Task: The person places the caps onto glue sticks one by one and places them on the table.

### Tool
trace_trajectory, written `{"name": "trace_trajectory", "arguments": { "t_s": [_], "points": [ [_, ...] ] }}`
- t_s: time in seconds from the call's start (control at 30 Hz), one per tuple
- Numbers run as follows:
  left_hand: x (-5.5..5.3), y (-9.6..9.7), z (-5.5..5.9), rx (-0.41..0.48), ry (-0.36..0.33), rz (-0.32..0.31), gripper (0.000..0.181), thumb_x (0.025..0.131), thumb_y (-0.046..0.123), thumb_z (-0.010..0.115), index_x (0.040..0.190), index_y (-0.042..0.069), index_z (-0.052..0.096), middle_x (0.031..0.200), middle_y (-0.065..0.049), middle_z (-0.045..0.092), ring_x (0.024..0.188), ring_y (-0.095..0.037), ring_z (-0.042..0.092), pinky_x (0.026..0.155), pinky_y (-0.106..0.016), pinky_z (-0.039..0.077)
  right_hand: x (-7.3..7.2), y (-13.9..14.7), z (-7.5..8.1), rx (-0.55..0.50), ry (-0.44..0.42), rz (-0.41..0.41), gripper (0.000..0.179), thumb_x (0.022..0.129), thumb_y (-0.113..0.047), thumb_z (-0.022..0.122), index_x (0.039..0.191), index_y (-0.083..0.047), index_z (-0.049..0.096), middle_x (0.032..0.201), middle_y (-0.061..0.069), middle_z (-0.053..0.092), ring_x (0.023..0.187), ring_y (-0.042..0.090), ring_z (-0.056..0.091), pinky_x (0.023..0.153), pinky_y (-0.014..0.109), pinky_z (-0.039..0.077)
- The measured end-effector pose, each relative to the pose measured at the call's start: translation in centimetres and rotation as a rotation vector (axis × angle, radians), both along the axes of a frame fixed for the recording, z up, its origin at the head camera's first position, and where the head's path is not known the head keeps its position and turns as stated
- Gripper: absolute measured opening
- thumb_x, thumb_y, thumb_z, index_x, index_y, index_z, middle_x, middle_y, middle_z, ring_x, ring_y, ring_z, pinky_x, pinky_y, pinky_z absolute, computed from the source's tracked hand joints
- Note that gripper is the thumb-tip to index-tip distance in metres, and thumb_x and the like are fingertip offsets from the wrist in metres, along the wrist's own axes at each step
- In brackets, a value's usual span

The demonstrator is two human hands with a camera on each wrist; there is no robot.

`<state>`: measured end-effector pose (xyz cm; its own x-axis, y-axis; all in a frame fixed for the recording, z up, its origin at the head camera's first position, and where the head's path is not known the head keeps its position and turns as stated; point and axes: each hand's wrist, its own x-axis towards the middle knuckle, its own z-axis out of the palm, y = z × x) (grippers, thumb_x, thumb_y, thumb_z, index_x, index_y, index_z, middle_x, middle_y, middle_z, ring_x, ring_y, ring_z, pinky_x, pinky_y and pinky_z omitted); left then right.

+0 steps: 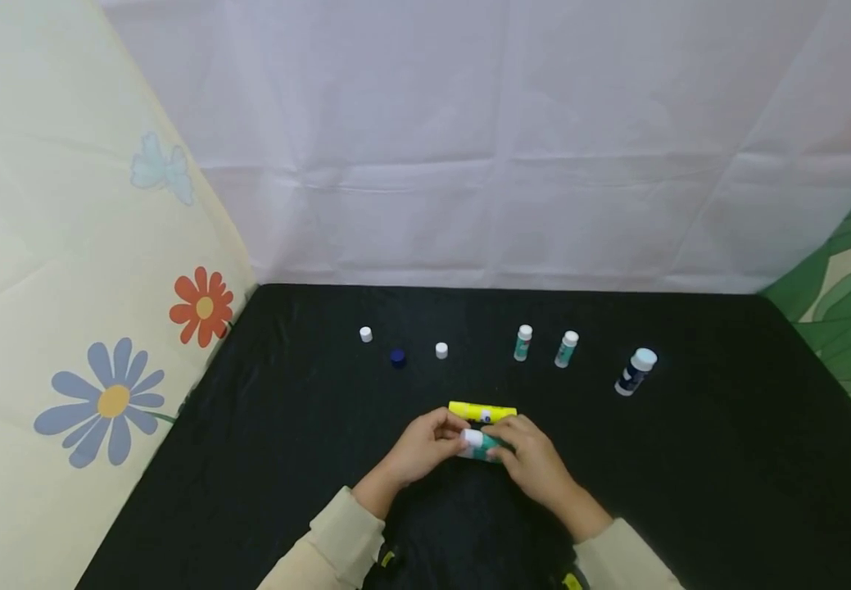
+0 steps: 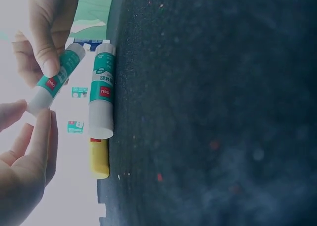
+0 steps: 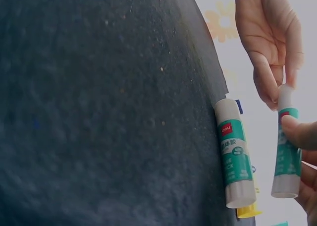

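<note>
White cloth [image 1: 484,147] walls the back; the black table [image 1: 307,508] below looks matte, maybe enough to slow rolling. Left hand [image 1: 423,447] pinches one white end [image 2: 39,98] of the glue stick [image 2: 62,74], right hand [image 1: 533,456] grips it at the green label, stick up off the table. Stick should be light, stiff, smooth, slightly slippery, hard to break; best hold mid-barrel, fingertips on the white end.

The lying yellow glue stick [image 1: 482,411] blocks the way forward, with passable black cloth [image 1: 322,410] on either side.
</note>
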<state>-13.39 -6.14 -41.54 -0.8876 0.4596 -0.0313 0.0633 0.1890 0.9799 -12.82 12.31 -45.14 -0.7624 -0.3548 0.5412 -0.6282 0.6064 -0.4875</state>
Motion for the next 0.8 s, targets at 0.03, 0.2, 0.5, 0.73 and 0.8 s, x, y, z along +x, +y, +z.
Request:
{"name": "trace_trajectory", "arguments": {
  "t_s": [0.03, 0.2, 0.5, 0.73, 0.8],
  "points": [
    [0.0, 0.0, 0.0, 0.006, 0.002, 0.001, 0.016, 0.081, -0.003, 0.055, 0.096, -0.008, 0.053, 0.089, -0.015, 0.058, 0.075, -0.009, 0.053, 0.064, -0.019, 0.044, -0.1, 0.0, 0.0, 0.004, -0.003, -0.001, 0.033, 0.056, 0.009, 0.074, 0.085, -0.005, 0.066, 0.083, -0.002, 0.056, 0.079, 0.012, 0.049, 0.067, 0.029, 0.044],
    [-0.3, -0.1, -0.1, 0.026, 0.005, 0.004, 0.016, 0.081, -0.002, 0.055, 0.096, -0.007, 0.053, 0.089, -0.013, 0.058, 0.076, -0.008, 0.054, 0.065, -0.020, 0.044, -0.2, 0.0, 0.3, 0.029, -0.028, -0.006, 0.031, 0.058, 0.007, 0.073, 0.086, -0.005, 0.065, 0.085, 0.000, 0.057, 0.081, 0.013, 0.050, 0.069, 0.031, 0.044],
    [-0.6, -0.5, 0.0, 0.021, 0.002, -0.002, 0.018, 0.081, -0.004, 0.053, 0.099, -0.010, 0.052, 0.097, -0.020, 0.057, 0.086, -0.023, 0.055, 0.071, -0.025, 0.046, -0.8, 0.4, 0.5, 0.039, -0.084, 0.003, 0.028, 0.063, -0.001, 0.073, 0.089, -0.005, 0.065, 0.087, 0.000, 0.057, 0.082, 0.013, 0.050, 0.070, 0.031, 0.044],
    [-0.8, -0.9, -0.2, -0.008, 0.006, 0.014, 0.019, 0.082, -0.003, 0.054, 0.099, -0.010, 0.052, 0.098, -0.022, 0.056, 0.086, -0.023, 0.055, 0.072, -0.025, 0.046, -1.3, 1.0, 0.5, 0.034, -0.096, -0.029, 0.025, 0.065, -0.001, 0.072, 0.088, -0.005, 0.065, 0.086, 0.000, 0.057, 0.080, 0.012, 0.050, 0.068, 0.031, 0.044],
    [-0.9, -1.0, -0.3, -0.013, 0.011, 0.018, 0.019, 0.081, -0.002, 0.054, 0.098, -0.009, 0.052, 0.097, -0.022, 0.056, 0.086, -0.023, 0.056, 0.071, -0.025, 0.046, -1.4, 1.0, 0.5, 0.036, -0.098, -0.037, 0.025, 0.065, -0.001, 0.072, 0.088, -0.005, 0.065, 0.085, 0.000, 0.057, 0.079, 0.012, 0.050, 0.068, 0.031, 0.044]
  ]
}}
